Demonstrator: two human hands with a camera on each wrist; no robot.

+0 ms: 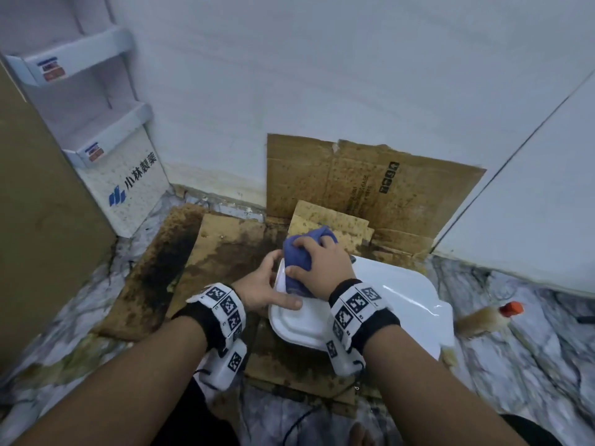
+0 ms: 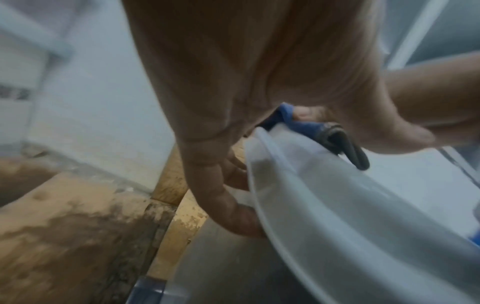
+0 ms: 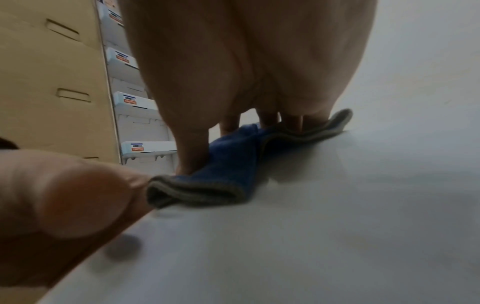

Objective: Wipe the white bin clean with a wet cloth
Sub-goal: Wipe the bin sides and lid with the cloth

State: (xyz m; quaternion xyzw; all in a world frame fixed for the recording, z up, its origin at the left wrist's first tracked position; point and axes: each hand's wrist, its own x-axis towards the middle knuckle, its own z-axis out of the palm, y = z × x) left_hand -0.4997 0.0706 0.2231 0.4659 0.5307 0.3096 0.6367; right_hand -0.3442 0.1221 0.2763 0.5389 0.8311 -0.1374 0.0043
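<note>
Near, the left hand (image 1: 260, 289) steadies the white bin (image 1: 415, 304), thumb pressed flat on its upturned smooth, glossy plastic base and fingers curled around the far rim. The right hand (image 1: 318, 263) clamps a bunched blue cloth (image 1: 301, 252), soft-piled with a grey hem, against that base: wiping is under way. The next stroke likely calls for firm pressure while the left hand resists sliding. The bin lies tipped on stained, water-darkened cardboard (image 1: 225, 249) on the marbled floor; beyond stands a white wall.
</note>
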